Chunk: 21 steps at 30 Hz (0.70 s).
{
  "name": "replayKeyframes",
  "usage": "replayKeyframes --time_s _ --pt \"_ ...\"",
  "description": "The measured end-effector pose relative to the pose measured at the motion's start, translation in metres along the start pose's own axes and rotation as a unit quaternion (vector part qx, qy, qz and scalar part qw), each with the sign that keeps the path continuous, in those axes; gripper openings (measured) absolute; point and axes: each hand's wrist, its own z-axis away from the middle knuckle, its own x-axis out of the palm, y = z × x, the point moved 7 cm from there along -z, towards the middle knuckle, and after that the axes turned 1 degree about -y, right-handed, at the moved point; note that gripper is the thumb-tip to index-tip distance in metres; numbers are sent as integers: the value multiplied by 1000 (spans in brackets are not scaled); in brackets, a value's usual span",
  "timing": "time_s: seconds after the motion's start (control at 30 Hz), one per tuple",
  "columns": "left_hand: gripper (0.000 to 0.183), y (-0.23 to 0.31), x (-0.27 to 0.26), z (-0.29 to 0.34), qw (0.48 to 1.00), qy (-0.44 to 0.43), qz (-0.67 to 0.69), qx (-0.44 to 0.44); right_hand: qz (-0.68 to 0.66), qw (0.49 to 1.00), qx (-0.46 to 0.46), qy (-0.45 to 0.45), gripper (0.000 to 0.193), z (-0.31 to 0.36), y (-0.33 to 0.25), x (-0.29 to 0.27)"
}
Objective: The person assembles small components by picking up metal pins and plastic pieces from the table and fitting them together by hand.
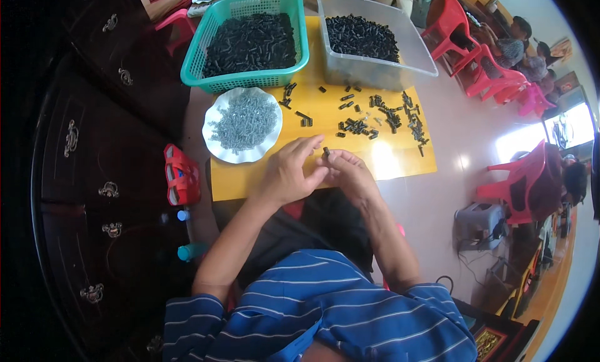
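Over the near edge of the yellow table (pixel 300 165), my right hand (pixel 351 175) pinches a small black cylindrical part (pixel 326 152) between thumb and fingertips. Close on its left is my left hand (pixel 294 169), thumb and forefinger spread apart, with nothing visible between them. To the left of it stands a white wavy-rimmed plate (pixel 211 144) heaped with small clear pieces (pixel 244 120). Beyond my hands, loose black parts (pixel 356 127) lie scattered and in small clusters, with a few tiny pale bits among them.
A green plastic basket (pixel 302 46) and a translucent bin (pixel 369 74), both full of black parts, stand at the table's far side. Dark drawers (pixel 69 168) line the left, beside a red bag (pixel 181 177). Pink chairs (pixel 522 174) and seated people are to the right.
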Motion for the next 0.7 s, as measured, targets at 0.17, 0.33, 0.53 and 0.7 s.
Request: replayKeyframes --time_s 0.17,0.33,0.53,0.7 --pt "45 1 5 2 995 4 -90 34 -86 996 2 -24 19 -3 9 11" --pt "40 2 3 2 992 13 -108 64 -126 989 3 -72 19 -1 10 16" --pt "40 1 4 3 996 -11 -64 54 -146 984 61 -85 30 3 14 18" --pt "36 3 2 1 996 -9 -69 57 -134 981 73 -119 37 2 10 19"
